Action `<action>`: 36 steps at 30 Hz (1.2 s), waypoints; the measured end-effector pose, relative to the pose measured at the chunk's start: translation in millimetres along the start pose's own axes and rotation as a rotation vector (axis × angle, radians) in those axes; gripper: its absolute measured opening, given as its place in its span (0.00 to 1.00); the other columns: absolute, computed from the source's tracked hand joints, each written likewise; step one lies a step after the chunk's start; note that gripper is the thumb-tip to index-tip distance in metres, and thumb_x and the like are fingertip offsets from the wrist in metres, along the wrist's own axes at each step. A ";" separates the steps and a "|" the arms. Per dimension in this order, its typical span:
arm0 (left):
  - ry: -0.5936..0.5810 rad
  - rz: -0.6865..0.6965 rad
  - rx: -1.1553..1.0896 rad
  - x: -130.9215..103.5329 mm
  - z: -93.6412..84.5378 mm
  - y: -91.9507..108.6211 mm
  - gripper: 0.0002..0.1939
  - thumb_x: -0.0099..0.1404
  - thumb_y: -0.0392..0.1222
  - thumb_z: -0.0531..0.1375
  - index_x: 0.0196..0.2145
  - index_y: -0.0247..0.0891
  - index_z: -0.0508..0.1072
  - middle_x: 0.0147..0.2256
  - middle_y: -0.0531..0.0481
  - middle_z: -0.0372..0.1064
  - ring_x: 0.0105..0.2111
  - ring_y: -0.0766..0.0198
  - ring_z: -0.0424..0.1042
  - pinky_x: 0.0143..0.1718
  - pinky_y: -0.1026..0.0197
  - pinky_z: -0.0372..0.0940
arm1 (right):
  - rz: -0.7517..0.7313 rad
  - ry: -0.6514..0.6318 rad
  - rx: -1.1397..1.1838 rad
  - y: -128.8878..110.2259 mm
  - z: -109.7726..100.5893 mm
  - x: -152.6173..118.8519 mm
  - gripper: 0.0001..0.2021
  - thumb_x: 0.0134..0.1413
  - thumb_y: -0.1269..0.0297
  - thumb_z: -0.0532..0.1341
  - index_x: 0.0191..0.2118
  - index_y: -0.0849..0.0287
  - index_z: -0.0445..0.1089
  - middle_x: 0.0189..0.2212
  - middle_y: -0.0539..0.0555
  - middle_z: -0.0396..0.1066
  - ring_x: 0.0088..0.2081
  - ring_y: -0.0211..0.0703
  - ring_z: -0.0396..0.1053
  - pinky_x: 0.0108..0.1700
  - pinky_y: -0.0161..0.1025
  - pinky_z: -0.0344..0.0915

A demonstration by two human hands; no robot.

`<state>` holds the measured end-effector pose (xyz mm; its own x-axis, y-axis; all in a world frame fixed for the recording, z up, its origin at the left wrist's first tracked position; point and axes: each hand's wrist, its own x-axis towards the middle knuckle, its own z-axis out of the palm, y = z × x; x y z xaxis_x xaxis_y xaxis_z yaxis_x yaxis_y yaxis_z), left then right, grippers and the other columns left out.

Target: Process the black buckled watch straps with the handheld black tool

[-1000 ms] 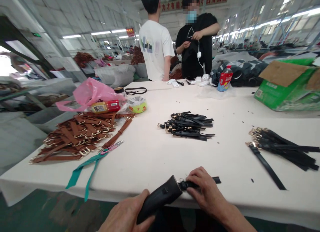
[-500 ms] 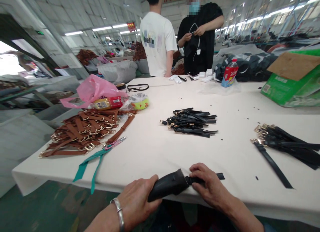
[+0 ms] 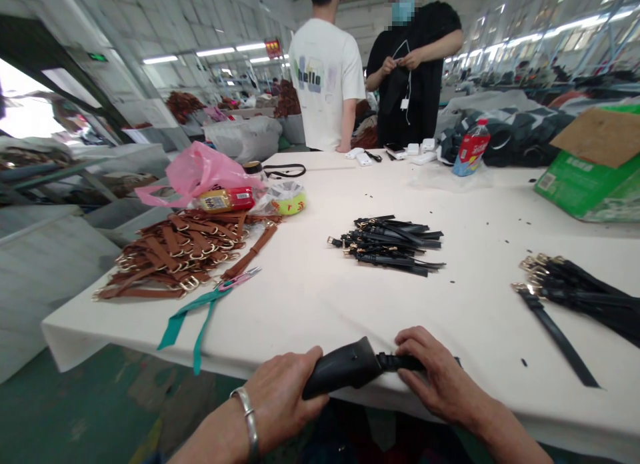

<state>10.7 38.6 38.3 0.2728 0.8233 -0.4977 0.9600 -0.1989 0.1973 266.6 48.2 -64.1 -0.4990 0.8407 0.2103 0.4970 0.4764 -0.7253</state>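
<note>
Fingers wrapped round it, my left hand (image 3: 283, 392) grips a thick black tapered piece (image 3: 345, 367), shaped like a tool handle with a flared end. My right hand (image 3: 437, 371) is closed on a narrow black strap (image 3: 387, 362) that meets the flared end; whether the two are joined I cannot tell. Both are held over the table's near edge. Beyond them lies a pile of black buckled straps (image 3: 390, 243). To the right, a single black strap (image 3: 557, 334) with a gold buckle lies beside another black bundle (image 3: 585, 291).
Brown straps with metal rings (image 3: 170, 251) heap on the left of the white table (image 3: 300, 297). Near them lie pink-handled scissors (image 3: 237, 280) with green ribbon and a pink bag (image 3: 200, 174). A bottle (image 3: 471, 149) and a green box (image 3: 585, 184) stand farther right. Two people stand behind the table.
The whole view has shifted slightly, so things appear farther right. Less of the strap shows beyond my right hand. Both hands keep their holds.
</note>
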 end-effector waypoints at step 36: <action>0.007 0.012 -0.039 -3.9 3.8 -3.8 0.12 0.55 0.46 0.52 0.38 0.44 0.64 0.32 0.50 0.69 0.35 0.60 0.68 0.33 0.63 0.59 | 0.303 0.137 0.445 -13.7 16.8 33.6 0.11 0.56 0.60 0.49 0.31 0.59 0.63 0.27 0.50 0.66 0.31 0.38 0.63 0.33 0.34 0.59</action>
<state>6.3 34.1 36.3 0.2833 0.8246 -0.4896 0.9535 -0.1874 0.2362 231.1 65.5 -58.2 -0.2685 0.9632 0.0115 0.2409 0.0787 -0.9673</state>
